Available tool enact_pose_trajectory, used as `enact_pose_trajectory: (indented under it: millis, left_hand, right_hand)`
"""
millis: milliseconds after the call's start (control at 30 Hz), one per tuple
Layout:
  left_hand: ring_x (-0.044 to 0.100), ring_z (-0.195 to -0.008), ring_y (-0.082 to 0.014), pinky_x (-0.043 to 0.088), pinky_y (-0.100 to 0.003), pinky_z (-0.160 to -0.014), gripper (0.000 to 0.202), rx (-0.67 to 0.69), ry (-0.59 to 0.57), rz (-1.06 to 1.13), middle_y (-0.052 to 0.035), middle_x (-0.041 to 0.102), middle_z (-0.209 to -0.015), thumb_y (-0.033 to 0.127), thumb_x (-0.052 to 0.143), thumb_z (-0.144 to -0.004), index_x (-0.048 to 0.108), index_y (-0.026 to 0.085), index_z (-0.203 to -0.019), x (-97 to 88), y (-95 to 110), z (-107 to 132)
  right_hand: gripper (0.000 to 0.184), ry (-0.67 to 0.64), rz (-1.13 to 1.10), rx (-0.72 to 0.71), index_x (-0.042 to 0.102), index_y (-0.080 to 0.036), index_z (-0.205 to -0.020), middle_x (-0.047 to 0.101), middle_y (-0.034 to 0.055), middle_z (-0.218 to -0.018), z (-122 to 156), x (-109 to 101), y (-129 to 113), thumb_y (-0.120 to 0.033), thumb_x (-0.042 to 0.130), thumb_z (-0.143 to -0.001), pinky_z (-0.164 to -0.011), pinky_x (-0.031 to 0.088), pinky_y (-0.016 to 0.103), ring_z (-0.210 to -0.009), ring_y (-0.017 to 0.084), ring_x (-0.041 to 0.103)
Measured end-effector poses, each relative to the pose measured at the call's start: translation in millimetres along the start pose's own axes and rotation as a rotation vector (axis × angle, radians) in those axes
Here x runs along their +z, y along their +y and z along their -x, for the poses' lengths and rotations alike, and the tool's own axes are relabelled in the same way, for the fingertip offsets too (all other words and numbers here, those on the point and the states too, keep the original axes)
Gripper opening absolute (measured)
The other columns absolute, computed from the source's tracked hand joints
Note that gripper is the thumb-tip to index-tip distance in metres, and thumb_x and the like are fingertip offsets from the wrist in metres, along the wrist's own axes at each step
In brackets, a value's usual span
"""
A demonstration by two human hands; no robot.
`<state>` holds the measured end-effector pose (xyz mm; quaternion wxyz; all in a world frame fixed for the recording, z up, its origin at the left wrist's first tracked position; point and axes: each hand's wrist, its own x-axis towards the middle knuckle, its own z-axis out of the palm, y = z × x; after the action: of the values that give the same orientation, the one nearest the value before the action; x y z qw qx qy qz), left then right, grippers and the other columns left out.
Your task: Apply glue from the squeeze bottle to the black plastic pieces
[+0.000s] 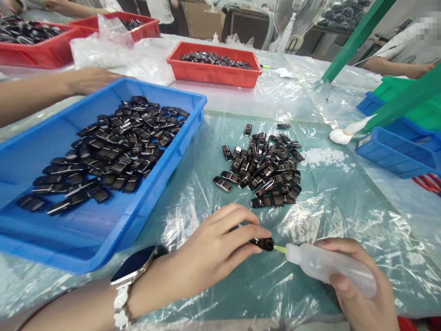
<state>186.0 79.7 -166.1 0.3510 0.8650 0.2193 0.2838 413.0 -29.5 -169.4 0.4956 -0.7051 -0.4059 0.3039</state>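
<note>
Between the fingers of my left hand (220,243) is a small glossy black plastic part (264,243), its end facing right. My right hand (368,280) is wrapped round a translucent white squeeze bottle (337,266) lying nearly level. The bottle's thin yellow nozzle tip (280,249) meets the end of the black part, or comes very close to it. Beyond my hands lies a loose pile of similar black parts (265,168) on the plastic-covered mat. Small white pieces (324,157) are scattered to the right of the pile.
A large blue tray (165,179) of black parts stands at left, another person's hand (93,80) at its far side. A red bin (213,76) of parts sits behind. Right are small blue bins (399,151), a green post (358,41) and a white-wrapped bundle (341,135).
</note>
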Motion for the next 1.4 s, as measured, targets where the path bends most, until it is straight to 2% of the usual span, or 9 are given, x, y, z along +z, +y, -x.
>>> enact_pose_trajectory:
  millis: [233, 400, 600, 967, 1067, 1200, 1267, 1333, 1400]
  left_hand:
    - [0.056, -0.105, -0.0178, 0.045, -0.029, -0.093, 0.020, 0.016, 0.009, -0.013, -0.0070, 0.061, -0.111, 0.015, 0.060, -0.100, 0.064, 0.014, -0.119, 0.6, 1.0, -1.1]
    - [0.057, -0.103, -0.0195, 0.046, -0.031, -0.091, 0.019, 0.016, 0.014, -0.038, -0.0067, 0.062, -0.109, 0.016, 0.060, -0.100, 0.063, 0.016, -0.118, 0.1, 0.4, -2.6]
    - [0.058, -0.103, -0.0197, 0.047, -0.032, -0.089, 0.018, 0.018, 0.016, -0.046, -0.0064, 0.062, -0.109, 0.016, 0.060, -0.100, 0.062, 0.016, -0.117, 0.1, 0.1, -1.1]
    - [0.058, -0.105, -0.0201, 0.048, -0.034, -0.091, 0.019, 0.033, 0.039, -0.097, -0.0073, 0.061, -0.111, 0.018, 0.056, -0.102, 0.060, 0.015, -0.120, 3.6, 0.1, 0.2]
    - [0.057, -0.107, -0.0214, 0.048, -0.036, -0.091, 0.019, -0.021, 0.116, -0.131, -0.0074, 0.060, -0.114, 0.019, 0.052, -0.104, 0.058, 0.017, -0.122, 3.4, 0.6, 0.6]
    - [0.056, -0.111, -0.0217, 0.049, -0.039, -0.093, 0.025, -0.210, 0.300, -0.057, -0.0073, 0.057, -0.120, 0.024, 0.047, -0.106, 0.052, 0.023, -0.131, 0.4, -2.1, -1.2]
    - [0.055, -0.114, -0.0218, 0.049, -0.040, -0.096, 0.029, -0.260, 0.368, -0.004, -0.0077, 0.054, -0.123, 0.024, 0.044, -0.107, 0.050, 0.025, -0.135, -0.2, -5.6, -2.5]
    - [0.055, -0.115, -0.0222, 0.048, -0.042, -0.098, 0.027, -0.270, 0.390, 0.034, -0.0078, 0.053, -0.123, 0.023, 0.043, -0.107, 0.052, 0.026, -0.133, 0.4, -8.9, -3.1]
    - [0.056, -0.115, -0.0219, 0.048, -0.041, -0.099, 0.024, -0.271, 0.374, 0.067, -0.0071, 0.054, -0.121, 0.023, 0.042, -0.107, 0.055, 0.026, -0.127, 1.6, -10.3, -2.8]
  right_hand:
    - [0.042, -0.012, 0.031, -0.015, 0.066, -0.030, -0.092, 0.062, 0.0028, -0.090, -3.4, -3.5, 2.3, -0.068, 0.071, -0.077, -0.056, 0.046, 0.026, -0.075, 0.020, 0.059]
    - [0.035, -0.091, 0.090, -0.249, 0.069, -0.029, -0.087, 0.064, 0.0012, -0.077, -14.8, -8.1, 6.4, -0.062, 0.074, -0.077, -0.046, 0.046, 0.023, -0.060, 0.017, 0.059]
    - [0.053, 0.043, -0.026, -0.008, 0.068, -0.029, -0.083, 0.062, -0.0007, -0.081, -6.4, 4.1, -3.7, -0.077, 0.077, -0.061, -0.053, 0.043, 0.023, -0.064, 0.016, 0.054]
    - [0.056, 0.033, -0.107, -0.007, 0.066, -0.023, -0.088, 0.060, 0.0021, -0.079, -11.0, 2.7, 8.6, -0.071, 0.080, -0.063, -0.051, 0.038, 0.027, -0.057, 0.015, 0.050]
    - [0.057, 0.051, -0.147, 0.012, 0.063, -0.022, -0.091, 0.056, -0.0005, -0.064, -10.4, 3.0, 8.1, -0.073, 0.074, -0.070, -0.049, 0.035, 0.028, -0.051, 0.015, 0.047]
    - [0.049, 0.131, -0.282, 0.113, 0.062, -0.024, -0.104, 0.049, -0.0042, -0.051, -10.0, -10.4, 6.3, -0.068, 0.061, -0.083, -0.050, 0.038, 0.027, -0.049, 0.015, 0.045]
    - [0.045, 0.201, -0.375, 0.163, 0.065, -0.024, -0.104, 0.058, -0.0010, -0.058, -14.7, -23.0, 8.7, -0.064, 0.064, -0.082, -0.056, 0.048, 0.028, -0.057, 0.018, 0.055]
    - [0.041, 0.246, -0.393, 0.182, 0.069, -0.024, -0.100, 0.070, 0.0040, -0.079, -23.1, -33.0, 12.8, -0.058, 0.070, -0.078, -0.072, 0.056, 0.030, -0.078, 0.021, 0.067]
    - [0.043, 0.273, -0.326, 0.159, 0.069, -0.024, -0.102, 0.074, 0.0067, -0.104, -33.6, -34.9, 16.8, -0.053, 0.078, -0.072, -0.091, 0.054, 0.034, -0.104, 0.026, 0.068]
